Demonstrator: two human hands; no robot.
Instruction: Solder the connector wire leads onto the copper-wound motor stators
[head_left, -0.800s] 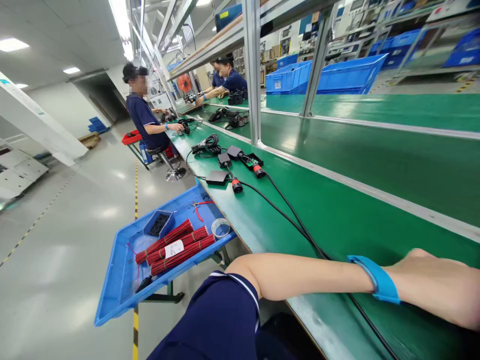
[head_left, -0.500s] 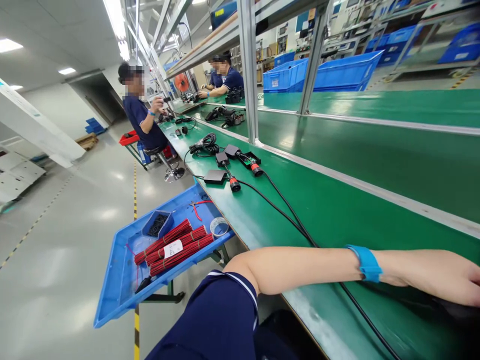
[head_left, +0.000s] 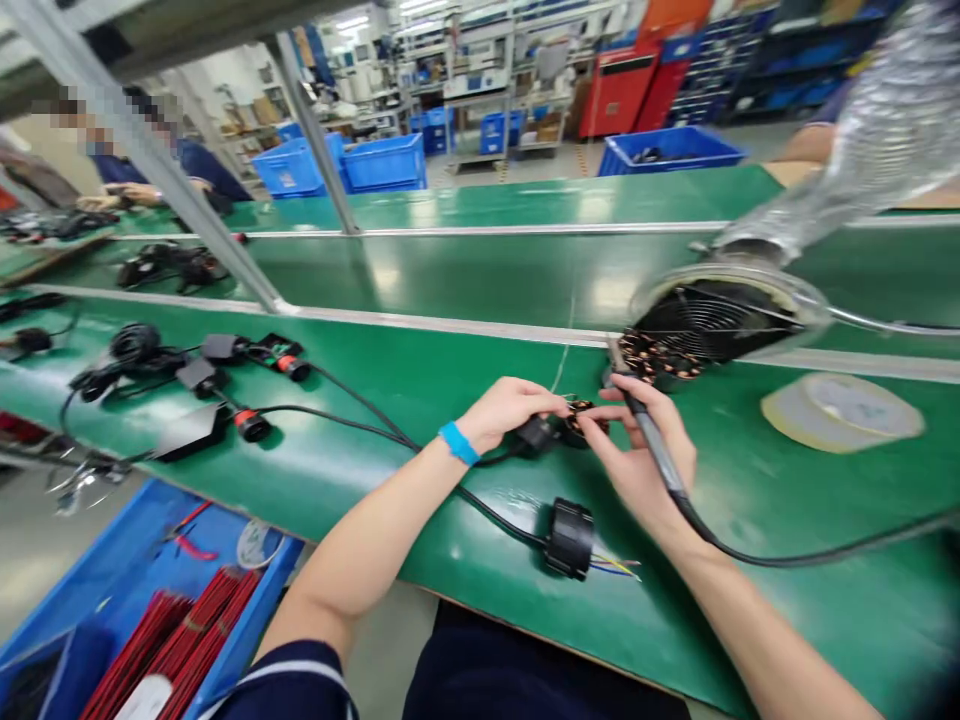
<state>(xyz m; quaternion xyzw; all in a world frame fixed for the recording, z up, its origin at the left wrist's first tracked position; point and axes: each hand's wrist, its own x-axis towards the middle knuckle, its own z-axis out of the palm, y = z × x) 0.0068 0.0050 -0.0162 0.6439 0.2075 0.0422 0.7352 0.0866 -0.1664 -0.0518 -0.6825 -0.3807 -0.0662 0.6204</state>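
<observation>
My left hand [head_left: 510, 408] pinches a small black connector part [head_left: 534, 435] on the green bench [head_left: 420, 380]. It wears a blue wrist strap [head_left: 457, 443]. My right hand [head_left: 637, 450] is closed round a slim soldering iron [head_left: 646, 432], tip up, while its fingertips touch a small orange-and-black piece [head_left: 579, 412] between both hands. A black cable [head_left: 810, 550] runs from the iron to the right. A black round plug [head_left: 570, 538] with loose coloured wires lies nearer me.
A fume fan [head_left: 705, 322] on a silver duct [head_left: 862, 130] sits just behind my hands. A tape roll [head_left: 840, 410] lies right. Black cables and adapters [head_left: 217, 375] lie left. A blue tray [head_left: 135, 620] with red wire bundles hangs lower left. A co-worker's hands [head_left: 112, 198] rest far left.
The view has swung right from the aisle to the bench in front of me. My left arm, which lay stretched across the bench, now meets my right hand over the small part.
</observation>
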